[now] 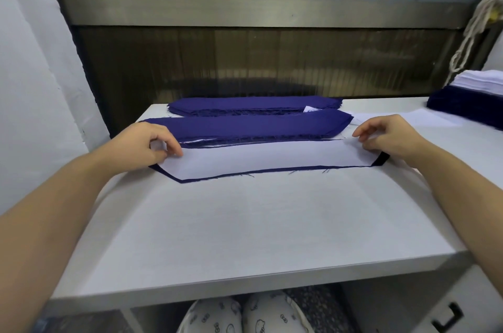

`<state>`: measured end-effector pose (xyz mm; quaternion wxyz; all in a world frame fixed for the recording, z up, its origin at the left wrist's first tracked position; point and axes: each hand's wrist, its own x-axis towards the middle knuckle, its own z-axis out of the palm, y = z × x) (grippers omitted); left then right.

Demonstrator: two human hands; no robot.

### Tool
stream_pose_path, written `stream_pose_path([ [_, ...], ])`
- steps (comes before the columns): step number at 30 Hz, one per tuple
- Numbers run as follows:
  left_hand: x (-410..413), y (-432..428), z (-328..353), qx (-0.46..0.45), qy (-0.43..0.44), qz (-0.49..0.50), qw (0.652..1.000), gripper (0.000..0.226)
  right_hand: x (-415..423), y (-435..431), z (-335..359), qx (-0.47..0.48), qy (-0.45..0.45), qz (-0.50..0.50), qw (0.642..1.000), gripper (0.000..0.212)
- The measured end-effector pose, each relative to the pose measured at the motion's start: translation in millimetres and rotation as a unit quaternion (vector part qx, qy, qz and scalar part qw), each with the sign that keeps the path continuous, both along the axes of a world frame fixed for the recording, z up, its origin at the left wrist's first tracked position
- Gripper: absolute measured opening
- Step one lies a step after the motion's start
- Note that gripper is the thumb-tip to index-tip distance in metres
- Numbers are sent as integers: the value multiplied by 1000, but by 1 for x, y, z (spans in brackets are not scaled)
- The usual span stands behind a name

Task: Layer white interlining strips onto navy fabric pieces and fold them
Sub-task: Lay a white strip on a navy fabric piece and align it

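Note:
A white interlining strip point(261, 158) lies flat on a navy fabric piece point(245, 173), whose dark edge shows along the near side and at both ends. My left hand point(148, 143) pinches the strip's left end between thumb and fingers. At the right end, my right hand point(386, 136) pinches the far corner of the strip. Just behind the strip lies a stack of navy pieces point(250, 125), and a second navy stack point(253, 105) sits further back.
The white table point(245, 223) runs to a front edge near me. At the far right a pile of white strips point(481, 80) rests on a navy pile point(462, 105). A dark machine panel point(245, 60) stands behind the table. A loose white sheet point(408, 118) lies near my right hand.

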<state>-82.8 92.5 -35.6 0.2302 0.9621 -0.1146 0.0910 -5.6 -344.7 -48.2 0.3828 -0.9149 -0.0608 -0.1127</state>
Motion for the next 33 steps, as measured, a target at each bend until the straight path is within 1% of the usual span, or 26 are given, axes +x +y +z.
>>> stream_pose_path([
  [6,2,1,-1,33,6,0,999,38,0,1,0,-7,-10,-12,1000,31],
  [13,1,-1,-1,41,14,-10,999,39,2,2,-2,-28,-22,-23,999,34],
  [22,2,-2,-1,42,14,-2,999,38,6,-1,-6,-49,10,-15,999,37],
  [26,2,-2,-1,55,15,10,998,36,11,-5,-8,-54,19,-41,998,34],
  [29,5,-4,-2,84,-4,20,996,32,15,-4,-8,-96,14,-79,992,31],
  [33,9,-6,-3,131,-51,32,990,25,17,3,-8,-204,-2,-146,968,20],
])
